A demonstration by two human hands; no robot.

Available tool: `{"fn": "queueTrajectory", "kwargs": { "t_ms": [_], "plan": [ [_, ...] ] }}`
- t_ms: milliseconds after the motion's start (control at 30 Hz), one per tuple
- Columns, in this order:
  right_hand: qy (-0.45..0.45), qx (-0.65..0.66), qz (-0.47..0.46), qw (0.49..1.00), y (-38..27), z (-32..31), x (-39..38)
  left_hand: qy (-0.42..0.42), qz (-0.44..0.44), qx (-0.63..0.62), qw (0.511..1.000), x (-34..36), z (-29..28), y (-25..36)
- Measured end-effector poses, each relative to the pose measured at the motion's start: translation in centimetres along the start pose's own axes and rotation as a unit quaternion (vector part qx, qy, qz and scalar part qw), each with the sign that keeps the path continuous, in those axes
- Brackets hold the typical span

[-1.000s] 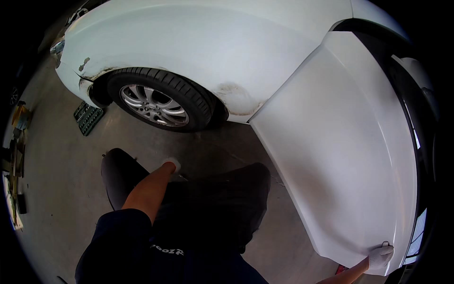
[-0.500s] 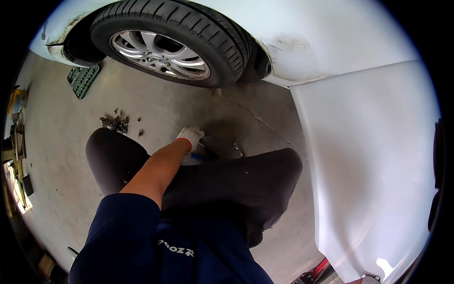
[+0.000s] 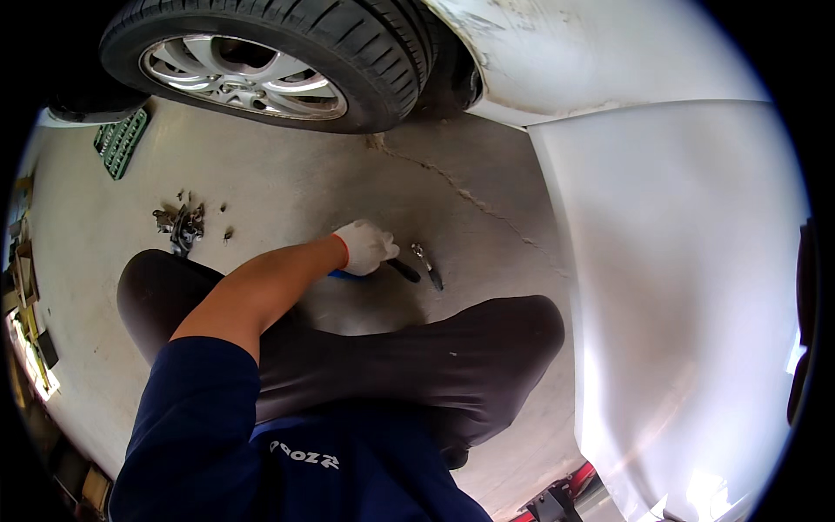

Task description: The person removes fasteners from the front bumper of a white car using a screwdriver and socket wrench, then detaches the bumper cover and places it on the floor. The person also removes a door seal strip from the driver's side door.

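My left hand [image 3: 368, 248], in a white glove with a red cuff, has its fingers curled on a black-handled tool [image 3: 404, 271] on the floor; a blue tool [image 3: 346, 274] shows partly beneath the hand. A ratchet with a dark grip [image 3: 430, 272] lies just to the right. Farther left are a pile of dark metal parts and several small pieces [image 3: 184, 230]. My right hand is out of view.
A white car's wheel [image 3: 243, 83] and lower body [image 3: 609, 52] are above, with a large white panel [image 3: 670, 287] along the right. A green socket case [image 3: 122, 146] lies beside the wheel. Cardboard and clutter [image 3: 26, 296] line the left; red-and-black equipment [image 3: 565, 487] sits at lower right.
The view has tilted down to the floor. My left hand has shifted slightly right onto the tools; my right hand, earlier on the white panel's edge, has left the view.
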State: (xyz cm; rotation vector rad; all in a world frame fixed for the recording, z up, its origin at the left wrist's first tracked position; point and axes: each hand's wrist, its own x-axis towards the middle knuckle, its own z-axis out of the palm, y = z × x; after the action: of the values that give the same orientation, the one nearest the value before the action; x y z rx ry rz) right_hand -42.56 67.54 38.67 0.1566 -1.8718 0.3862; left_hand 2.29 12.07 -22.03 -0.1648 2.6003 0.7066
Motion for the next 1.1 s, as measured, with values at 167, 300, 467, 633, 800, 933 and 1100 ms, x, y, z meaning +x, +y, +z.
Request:
{"fn": "queueTrajectory", "kwargs": {
  "t_ms": [167,300,467,633,800,933,1100],
  "plan": [
    [0.02,-0.026,0.009,0.999,2.2,-2.1,0.3,0.006,-0.04,-0.178,0.983,11.1,2.7,5.3],
    [0.013,-0.026,0.045,0.999,3.4,-0.1,-1.5,-0.017,0.018,0.063,0.998,13.9,4.7,3.4],
    [-0.062,-0.034,-0.019,0.997,2.8,-0.5,-3.3,-0.133,-0.134,-0.045,0.981,8.2,1.5,3.9],
    [-0.127,-0.116,-0.189,0.967,3.6,-6.5,-0.1,-0.079,-0.203,-0.18,0.959,-0.9,-6.5,10.9],
    [-0.362,-0.054,-0.071,0.928,-4.1,-12.9,-0.7,-0.112,-0.316,-0.406,0.85,-16.8,-12.4,14.4],
    [-0.454,-0.08,-0.027,0.887,-5.5,-19.4,0.6,0.02,-0.444,-0.493,0.748,-32.0,-14.4,20.7],
    [-0.585,-0.067,0.022,0.808,-8.0,-27.8,1.8,0.066,-0.546,-0.584,0.596,-51.0,-19.3,30.9]
  ]
}}
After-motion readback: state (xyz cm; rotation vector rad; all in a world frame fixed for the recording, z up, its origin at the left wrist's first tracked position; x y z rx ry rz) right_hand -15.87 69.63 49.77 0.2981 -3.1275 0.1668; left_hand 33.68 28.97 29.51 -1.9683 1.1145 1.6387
